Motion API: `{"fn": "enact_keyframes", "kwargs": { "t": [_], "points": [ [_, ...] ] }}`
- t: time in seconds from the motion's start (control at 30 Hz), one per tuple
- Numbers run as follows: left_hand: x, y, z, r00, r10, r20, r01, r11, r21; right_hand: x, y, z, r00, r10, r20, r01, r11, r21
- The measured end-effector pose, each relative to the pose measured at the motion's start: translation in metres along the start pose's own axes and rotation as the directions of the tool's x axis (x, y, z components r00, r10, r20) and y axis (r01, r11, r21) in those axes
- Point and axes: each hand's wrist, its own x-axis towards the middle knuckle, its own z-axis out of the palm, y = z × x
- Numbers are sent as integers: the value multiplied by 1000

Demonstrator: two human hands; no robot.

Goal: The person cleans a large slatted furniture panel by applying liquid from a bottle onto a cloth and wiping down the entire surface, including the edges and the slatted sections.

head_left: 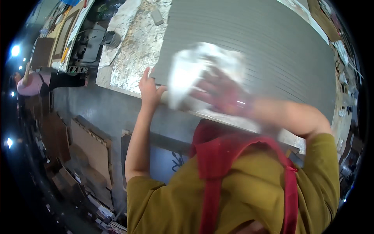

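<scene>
A large grey panel with fine parallel grooves lies across the worktable. My right hand, smeared by motion, is on a crumpled white cloth over the panel's near left part. The cloth is blurred too, and its near end hangs toward the table edge. At the panel's near left corner is my left hand, its index finger stretched out and its thumb apart. A short tan rounded piece shows beside that thumb; I cannot tell whether the hand touches it.
The table's left strip is stained white, with a small grey block on it. A dark grey cup stands farther left. Cardboard sheets lean at lower left. Another person stands at far left.
</scene>
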Motion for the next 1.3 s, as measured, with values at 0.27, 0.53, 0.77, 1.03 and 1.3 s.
{"fn": "enact_keyframes", "kwargs": {
  "t": [0.27, 0.53, 0.77, 1.03, 1.3],
  "points": [
    [1, 18, -11, 985, -163, 57, 166, 984, -62, -3, -1, -16, 992, -71, -108, 73, 997, 7],
    [0, -1, 10, 995, -86, 54, 91, 990, -111, 72, -18, -6, 1000, 0, -21, 0, 1000, 15],
    [-5, 14, -11, 998, -68, 14, 68, 997, 38, 12, -3, -12, 998, -12, 62, 10, 999, 32],
    [-5, -8, 8, 982, -122, 148, 161, 943, -291, 114, -16, 7, 997, 15, -82, -10, 998, 58],
    [-1, 15, -7, 995, -96, 11, 96, 995, 35, -113, 26, -31, 939, 162, 303, -224, 958, 182]
  ]
}}
